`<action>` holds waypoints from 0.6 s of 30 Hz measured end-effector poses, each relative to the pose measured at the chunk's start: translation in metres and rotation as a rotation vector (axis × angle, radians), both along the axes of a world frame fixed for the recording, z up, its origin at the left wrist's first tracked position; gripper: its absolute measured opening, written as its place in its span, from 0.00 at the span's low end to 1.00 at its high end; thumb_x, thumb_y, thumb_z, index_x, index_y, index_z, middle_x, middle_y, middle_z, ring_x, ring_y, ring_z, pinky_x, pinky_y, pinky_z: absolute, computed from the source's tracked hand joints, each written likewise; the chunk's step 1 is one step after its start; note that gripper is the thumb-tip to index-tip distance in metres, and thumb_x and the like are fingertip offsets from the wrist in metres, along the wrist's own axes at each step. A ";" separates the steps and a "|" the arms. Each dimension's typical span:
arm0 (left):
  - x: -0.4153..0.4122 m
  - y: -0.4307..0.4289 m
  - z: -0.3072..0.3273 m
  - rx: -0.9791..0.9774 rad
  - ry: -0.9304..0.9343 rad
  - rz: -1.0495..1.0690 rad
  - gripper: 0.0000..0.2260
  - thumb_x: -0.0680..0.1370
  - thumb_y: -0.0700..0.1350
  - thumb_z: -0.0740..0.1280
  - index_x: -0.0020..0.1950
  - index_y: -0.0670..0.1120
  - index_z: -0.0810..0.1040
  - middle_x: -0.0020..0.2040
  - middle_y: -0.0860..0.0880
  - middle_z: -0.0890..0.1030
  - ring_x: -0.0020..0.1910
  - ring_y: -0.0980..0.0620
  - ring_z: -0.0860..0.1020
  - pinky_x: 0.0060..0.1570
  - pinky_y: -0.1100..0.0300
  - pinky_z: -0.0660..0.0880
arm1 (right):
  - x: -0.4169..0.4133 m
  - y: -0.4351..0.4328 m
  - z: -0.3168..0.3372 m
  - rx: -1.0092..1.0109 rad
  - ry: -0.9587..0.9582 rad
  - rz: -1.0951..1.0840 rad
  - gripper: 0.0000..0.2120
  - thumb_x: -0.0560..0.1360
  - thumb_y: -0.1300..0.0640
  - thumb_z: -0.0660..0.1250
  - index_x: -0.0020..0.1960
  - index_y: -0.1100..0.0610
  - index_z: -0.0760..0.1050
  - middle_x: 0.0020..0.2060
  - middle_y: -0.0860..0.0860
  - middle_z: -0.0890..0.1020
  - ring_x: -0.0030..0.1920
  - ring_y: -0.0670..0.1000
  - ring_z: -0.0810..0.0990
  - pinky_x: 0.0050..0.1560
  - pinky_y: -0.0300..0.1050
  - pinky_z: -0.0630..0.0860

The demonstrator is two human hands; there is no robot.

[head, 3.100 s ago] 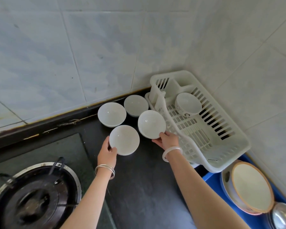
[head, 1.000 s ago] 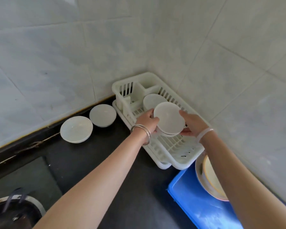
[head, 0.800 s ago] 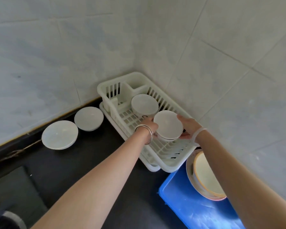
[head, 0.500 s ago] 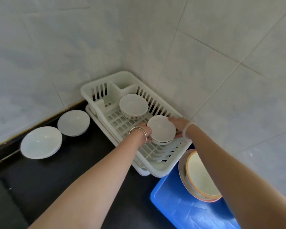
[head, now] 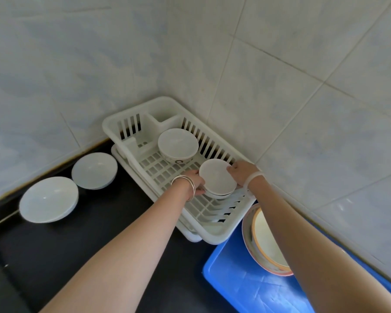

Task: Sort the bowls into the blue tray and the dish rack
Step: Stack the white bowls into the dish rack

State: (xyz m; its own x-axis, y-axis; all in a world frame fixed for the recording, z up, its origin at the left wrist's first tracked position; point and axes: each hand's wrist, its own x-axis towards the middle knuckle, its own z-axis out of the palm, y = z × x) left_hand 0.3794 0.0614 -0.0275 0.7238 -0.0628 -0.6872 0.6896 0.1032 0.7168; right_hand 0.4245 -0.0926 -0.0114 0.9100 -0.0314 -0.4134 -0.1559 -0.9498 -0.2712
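Note:
Both my hands hold a small stack of white bowls (head: 217, 177) low inside the white dish rack (head: 165, 170). My left hand (head: 195, 182) grips its left side and my right hand (head: 240, 171) grips its right rim. Another white bowl (head: 177, 143) sits further back in the rack. Two more white bowls stand on the dark counter to the left, one near the rack (head: 94, 170) and one further left (head: 48, 198). The blue tray (head: 242, 281) lies at the lower right, with larger orange-rimmed bowls (head: 266, 242) leaning in it.
Tiled walls meet in a corner right behind the dish rack. The dark counter (head: 77, 245) stretches to the left and front of the rack. My right forearm crosses over the blue tray.
Both hands carried the bowls from the counter to the rack and have lowered them into its near half. The view has swung right, so the counter bowls appear further left.

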 end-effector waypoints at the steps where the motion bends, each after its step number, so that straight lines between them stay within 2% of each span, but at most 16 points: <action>1: 0.000 0.000 0.000 0.013 0.002 -0.003 0.22 0.76 0.30 0.58 0.70 0.43 0.66 0.70 0.40 0.67 0.65 0.39 0.71 0.53 0.52 0.76 | -0.002 -0.001 -0.002 -0.023 -0.017 0.027 0.18 0.79 0.49 0.53 0.56 0.59 0.75 0.45 0.56 0.80 0.44 0.56 0.77 0.45 0.46 0.72; 4: -0.001 0.000 0.000 0.081 -0.020 -0.033 0.20 0.76 0.32 0.58 0.68 0.42 0.68 0.67 0.38 0.71 0.62 0.39 0.73 0.49 0.53 0.77 | -0.009 -0.003 -0.005 -0.047 -0.057 0.045 0.18 0.80 0.50 0.52 0.59 0.59 0.74 0.49 0.56 0.79 0.48 0.57 0.77 0.46 0.45 0.69; 8: -0.001 0.005 0.003 0.251 -0.104 -0.141 0.17 0.76 0.35 0.58 0.65 0.38 0.72 0.59 0.37 0.77 0.52 0.43 0.75 0.61 0.47 0.73 | -0.015 -0.005 0.000 -0.014 -0.106 0.033 0.18 0.80 0.52 0.51 0.57 0.59 0.75 0.51 0.58 0.81 0.50 0.58 0.78 0.49 0.47 0.72; 10: -0.002 0.009 0.005 0.235 -0.127 -0.135 0.16 0.76 0.35 0.58 0.63 0.36 0.73 0.45 0.39 0.78 0.41 0.45 0.74 0.54 0.51 0.75 | -0.020 -0.004 0.004 0.037 -0.119 0.019 0.17 0.80 0.52 0.51 0.58 0.58 0.76 0.52 0.58 0.81 0.51 0.58 0.78 0.50 0.47 0.72; 12: -0.008 0.014 0.012 0.182 -0.130 -0.075 0.14 0.76 0.34 0.57 0.60 0.36 0.74 0.33 0.44 0.71 0.31 0.48 0.69 0.40 0.56 0.72 | -0.027 -0.002 0.011 0.105 -0.116 -0.010 0.18 0.80 0.52 0.52 0.60 0.57 0.75 0.55 0.58 0.80 0.54 0.58 0.77 0.51 0.46 0.70; 13: -0.012 0.017 0.016 0.172 -0.143 -0.050 0.12 0.76 0.35 0.56 0.56 0.38 0.76 0.33 0.46 0.70 0.31 0.49 0.68 0.39 0.58 0.70 | -0.031 0.000 0.016 0.147 -0.122 -0.026 0.18 0.80 0.51 0.52 0.61 0.57 0.74 0.56 0.58 0.80 0.55 0.58 0.77 0.51 0.46 0.68; 15: -0.022 0.025 0.024 0.184 -0.220 -0.034 0.12 0.77 0.37 0.57 0.55 0.46 0.77 0.42 0.50 0.74 0.42 0.49 0.75 0.51 0.58 0.72 | -0.043 0.011 0.026 0.264 -0.166 -0.068 0.18 0.80 0.50 0.53 0.63 0.55 0.74 0.58 0.56 0.79 0.56 0.57 0.75 0.51 0.45 0.66; 17: -0.038 0.040 0.029 0.239 -0.290 -0.006 0.17 0.78 0.41 0.58 0.66 0.48 0.72 0.55 0.51 0.75 0.58 0.47 0.75 0.62 0.53 0.71 | -0.060 0.030 0.036 0.396 -0.207 -0.077 0.17 0.79 0.50 0.54 0.62 0.54 0.75 0.58 0.53 0.79 0.54 0.54 0.74 0.51 0.44 0.64; 18: -0.047 0.050 0.030 0.283 -0.326 0.013 0.18 0.78 0.42 0.58 0.69 0.48 0.70 0.61 0.50 0.75 0.62 0.46 0.74 0.64 0.53 0.71 | -0.070 0.043 0.040 0.465 -0.208 -0.070 0.16 0.79 0.50 0.54 0.60 0.53 0.76 0.56 0.52 0.79 0.53 0.53 0.75 0.51 0.44 0.65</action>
State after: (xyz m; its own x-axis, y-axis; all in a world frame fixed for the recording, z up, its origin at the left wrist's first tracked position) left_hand 0.3329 0.1116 0.0024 0.9054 0.1056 -0.4113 0.4222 -0.1212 0.8983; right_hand 0.3544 -0.0494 0.0286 0.9767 0.0489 -0.2089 -0.1130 -0.7103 -0.6948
